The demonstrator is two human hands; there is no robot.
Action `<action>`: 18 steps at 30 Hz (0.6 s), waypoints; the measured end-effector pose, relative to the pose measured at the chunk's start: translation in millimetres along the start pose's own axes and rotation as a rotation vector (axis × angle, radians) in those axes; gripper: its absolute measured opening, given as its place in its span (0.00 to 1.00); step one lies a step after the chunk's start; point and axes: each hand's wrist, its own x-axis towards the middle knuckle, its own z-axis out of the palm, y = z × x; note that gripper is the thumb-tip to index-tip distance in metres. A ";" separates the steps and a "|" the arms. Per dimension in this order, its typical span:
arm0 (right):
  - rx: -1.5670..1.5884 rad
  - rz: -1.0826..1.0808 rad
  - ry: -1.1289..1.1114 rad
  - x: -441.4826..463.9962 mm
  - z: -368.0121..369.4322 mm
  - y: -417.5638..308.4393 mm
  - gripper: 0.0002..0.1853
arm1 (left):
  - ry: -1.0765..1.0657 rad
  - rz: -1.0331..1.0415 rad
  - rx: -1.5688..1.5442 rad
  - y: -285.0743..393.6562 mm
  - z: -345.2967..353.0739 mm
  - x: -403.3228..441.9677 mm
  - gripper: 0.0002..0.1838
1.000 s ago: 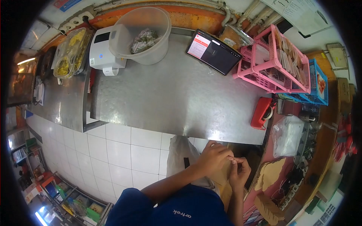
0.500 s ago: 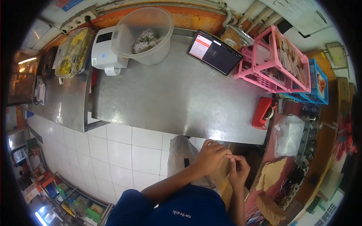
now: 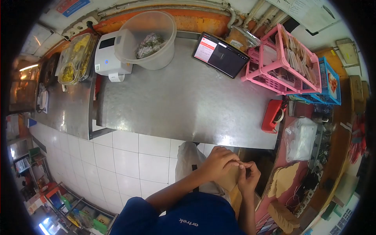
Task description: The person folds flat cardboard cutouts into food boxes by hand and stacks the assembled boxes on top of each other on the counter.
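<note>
Just in front of the counter's near edge, my left hand [image 3: 220, 162] and my right hand [image 3: 249, 175] meet. Both are closed, their fingertips pinched together at one spot. A piece of brown paper [image 3: 229, 179] hangs below the pinch, between the two hands. My left hand covers much of it, so its full shape does not show. Whether something smaller is also between the fingertips is too small to tell.
On the metal counter [image 3: 156, 102] are a label printer [image 3: 111, 55], a plastic tub [image 3: 162, 56] with small packets, a tablet [image 3: 220, 55] and pink baskets [image 3: 274, 68]. A red tape dispenser [image 3: 272, 116] sits at the right corner. Brown paper pieces [image 3: 284, 180] lie farther right.
The hands keep nearly the same pose, fingertips still pinched together, with only a slight shift of the fingers. The view has tilted slightly.
</note>
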 end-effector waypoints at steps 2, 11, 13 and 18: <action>0.001 -0.009 0.012 -0.6 -1.3 1.5 0.03 | -0.015 -0.002 0.004 -0.6 2.0 1.3 0.03; 0.087 0.057 -0.021 -1.5 -7.9 5.8 0.03 | -0.077 -0.048 0.074 2.4 9.6 4.1 0.02; 0.080 0.058 -0.021 -3.2 -7.6 9.2 0.04 | -0.087 -0.062 0.085 0.6 12.5 2.3 0.02; 0.096 0.032 0.015 -1.4 -6.8 7.7 0.03 | -0.104 -0.061 0.085 3.9 13.4 5.9 0.05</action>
